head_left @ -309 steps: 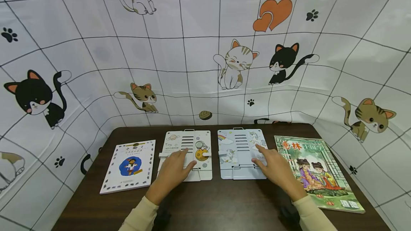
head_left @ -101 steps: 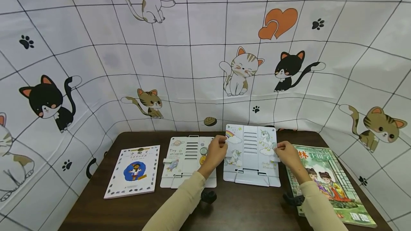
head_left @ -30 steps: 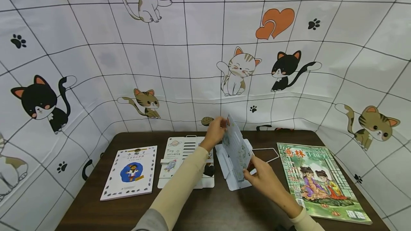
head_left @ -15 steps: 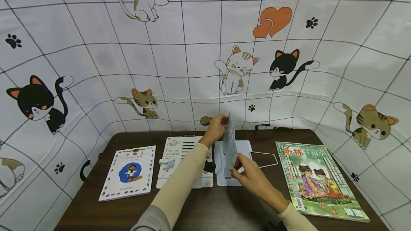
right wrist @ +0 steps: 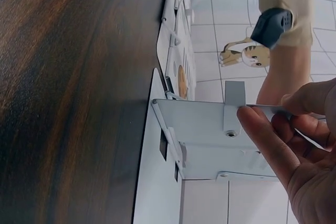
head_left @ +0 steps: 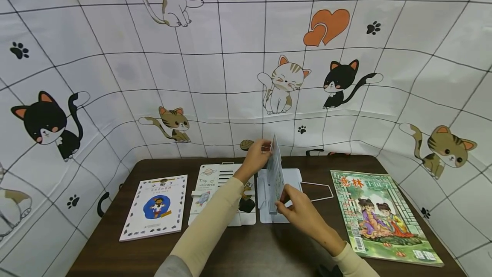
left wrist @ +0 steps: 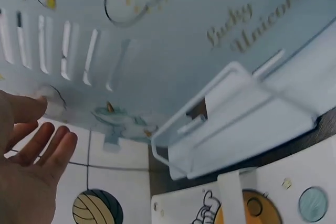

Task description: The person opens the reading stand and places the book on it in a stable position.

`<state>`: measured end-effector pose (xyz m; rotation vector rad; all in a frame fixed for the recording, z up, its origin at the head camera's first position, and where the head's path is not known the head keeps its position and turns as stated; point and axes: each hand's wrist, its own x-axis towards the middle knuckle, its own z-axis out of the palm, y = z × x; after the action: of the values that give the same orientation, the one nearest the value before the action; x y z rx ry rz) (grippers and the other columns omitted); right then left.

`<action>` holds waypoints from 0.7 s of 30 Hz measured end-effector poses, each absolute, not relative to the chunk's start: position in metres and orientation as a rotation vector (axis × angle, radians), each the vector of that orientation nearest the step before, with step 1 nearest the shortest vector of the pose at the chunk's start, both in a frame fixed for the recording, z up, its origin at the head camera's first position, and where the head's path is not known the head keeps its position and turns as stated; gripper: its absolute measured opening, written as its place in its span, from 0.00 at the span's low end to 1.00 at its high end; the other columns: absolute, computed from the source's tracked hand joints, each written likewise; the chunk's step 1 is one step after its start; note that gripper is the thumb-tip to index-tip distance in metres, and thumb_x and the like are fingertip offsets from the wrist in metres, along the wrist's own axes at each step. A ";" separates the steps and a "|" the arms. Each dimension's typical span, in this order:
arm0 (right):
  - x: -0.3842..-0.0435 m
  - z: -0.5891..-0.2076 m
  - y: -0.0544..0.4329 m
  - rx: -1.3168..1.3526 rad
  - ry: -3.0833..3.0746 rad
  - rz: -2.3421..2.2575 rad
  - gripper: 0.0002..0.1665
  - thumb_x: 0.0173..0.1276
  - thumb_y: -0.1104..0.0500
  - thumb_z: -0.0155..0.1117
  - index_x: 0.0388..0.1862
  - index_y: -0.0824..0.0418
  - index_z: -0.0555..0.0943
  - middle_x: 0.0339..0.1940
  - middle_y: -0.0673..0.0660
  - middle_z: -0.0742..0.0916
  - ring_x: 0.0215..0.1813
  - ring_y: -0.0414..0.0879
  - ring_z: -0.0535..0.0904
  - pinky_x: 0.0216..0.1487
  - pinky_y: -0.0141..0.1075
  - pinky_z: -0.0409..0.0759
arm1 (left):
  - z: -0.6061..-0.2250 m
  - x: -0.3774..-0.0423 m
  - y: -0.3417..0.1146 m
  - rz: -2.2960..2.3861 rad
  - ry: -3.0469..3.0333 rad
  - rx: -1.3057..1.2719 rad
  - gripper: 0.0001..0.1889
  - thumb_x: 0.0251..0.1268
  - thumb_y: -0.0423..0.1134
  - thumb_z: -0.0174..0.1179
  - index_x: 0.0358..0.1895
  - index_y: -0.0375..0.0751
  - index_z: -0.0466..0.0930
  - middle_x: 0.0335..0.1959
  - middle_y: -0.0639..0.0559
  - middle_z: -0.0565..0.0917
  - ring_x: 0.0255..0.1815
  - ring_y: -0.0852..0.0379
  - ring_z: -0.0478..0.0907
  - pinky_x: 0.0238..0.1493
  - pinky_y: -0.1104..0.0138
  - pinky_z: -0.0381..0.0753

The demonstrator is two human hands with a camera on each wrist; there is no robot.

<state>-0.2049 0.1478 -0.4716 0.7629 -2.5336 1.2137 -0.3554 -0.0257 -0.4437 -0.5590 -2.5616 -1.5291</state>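
A pale blue book stand with unicorn pictures stands unfolded on the table. Its slotted panel [head_left: 275, 176] rises nearly upright, edge-on to the head view, over a flat base [head_left: 295, 178]. From the base a wire loop [head_left: 331, 191] sticks out to the right. At the panel's upper far edge, my left hand [head_left: 254, 159] holds it between thumb and fingers; the left wrist view has the thumb [left wrist: 31, 107] against the printed face. My right hand [head_left: 303, 213] pinches the near edge low down, thumb and fingers on either side beside a small clip [right wrist: 234, 95].
Left of it, a white "Tiny universe" book stand [head_left: 207, 181] lies folded flat, partly under my left sleeve. A white booklet [head_left: 156, 206] lies further left on the dark wooden table [head_left: 265, 247]. A green magazine [head_left: 384, 221] lies at the right. A cat-print sheet [head_left: 230, 76] hangs behind.
The unicorn stand has gone from folded flat to unfolded, its panel swung up nearly upright. Both hands moved from resting on the two stands to this panel's edges. Over the last half second, little moved.
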 end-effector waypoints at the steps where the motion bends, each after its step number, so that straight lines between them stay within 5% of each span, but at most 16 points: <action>1: -0.205 -0.472 0.148 0.761 -2.530 1.213 0.15 0.69 0.69 0.74 0.35 0.56 0.75 0.33 0.50 0.83 0.35 0.40 0.87 0.30 0.28 0.85 | -0.443 -0.352 -0.027 -1.539 -2.547 -0.553 0.20 0.79 0.30 0.60 0.69 0.30 0.76 0.64 0.36 0.80 0.66 0.40 0.80 0.65 0.52 0.84; 13: -0.205 -0.473 0.147 0.780 -2.517 1.261 0.15 0.68 0.71 0.73 0.36 0.57 0.75 0.34 0.50 0.83 0.38 0.40 0.88 0.33 0.27 0.86 | -0.430 -0.269 -0.036 -1.577 -2.354 -0.720 0.12 0.80 0.31 0.58 0.60 0.31 0.79 0.58 0.40 0.83 0.60 0.44 0.83 0.60 0.60 0.86; 21: -0.208 -0.474 0.151 0.859 -2.477 1.353 0.11 0.71 0.71 0.71 0.42 0.59 0.78 0.38 0.54 0.86 0.41 0.44 0.89 0.38 0.29 0.88 | -0.439 -0.224 -0.028 -1.589 -2.356 -0.802 0.24 0.75 0.41 0.67 0.67 0.40 0.72 0.67 0.43 0.73 0.70 0.48 0.74 0.63 0.56 0.86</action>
<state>-0.2075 0.1505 -0.4740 0.8589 -2.4769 1.3531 -0.2241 -0.0285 -0.4386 -0.8024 -2.3559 -1.5890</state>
